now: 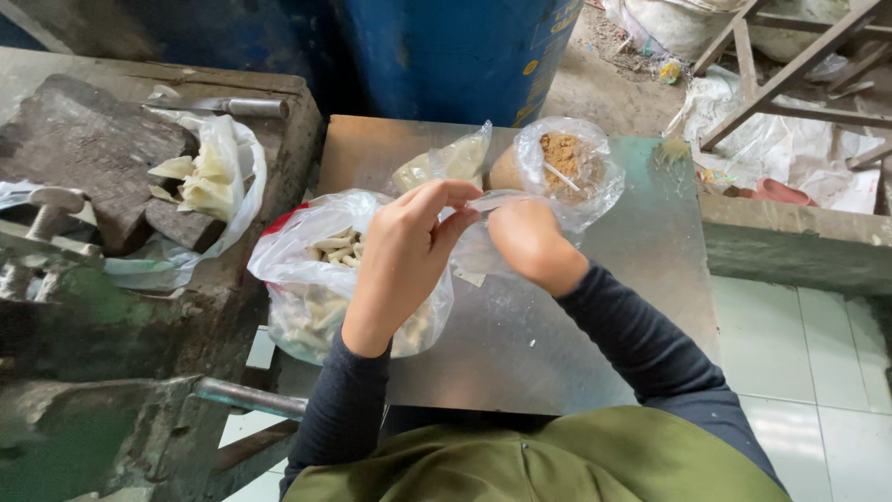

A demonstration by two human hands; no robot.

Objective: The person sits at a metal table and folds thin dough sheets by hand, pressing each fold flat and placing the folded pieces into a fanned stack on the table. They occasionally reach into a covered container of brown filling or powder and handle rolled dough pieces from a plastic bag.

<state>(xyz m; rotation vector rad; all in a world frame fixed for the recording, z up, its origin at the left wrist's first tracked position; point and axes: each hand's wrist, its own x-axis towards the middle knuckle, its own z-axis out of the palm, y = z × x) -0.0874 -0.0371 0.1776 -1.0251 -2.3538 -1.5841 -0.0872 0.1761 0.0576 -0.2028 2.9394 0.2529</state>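
Right now both hands meet over a small clear plastic bag (476,212) stretched between them. The left hand (401,249) pinches one edge between thumb and forefinger, fingertips pressed together on the film; the right hand (531,240) is curled onto the other edge, though its fingertips are turned away and their grip cannot be made out. Whether anything is in the little bag yet cannot be told. Directly beneath the left fingers sits a large clear plastic bag of pale stick-shaped pieces (321,279), still well filled. Just beyond the right fingers lies an open clear bag of brown powder with a white stick in it (564,163), and beyond both sets of fingertips a bag of yellowish powder (444,163). All rest on a grey sheet-metal tabletop (557,344). By the look of it, portioning has much left.
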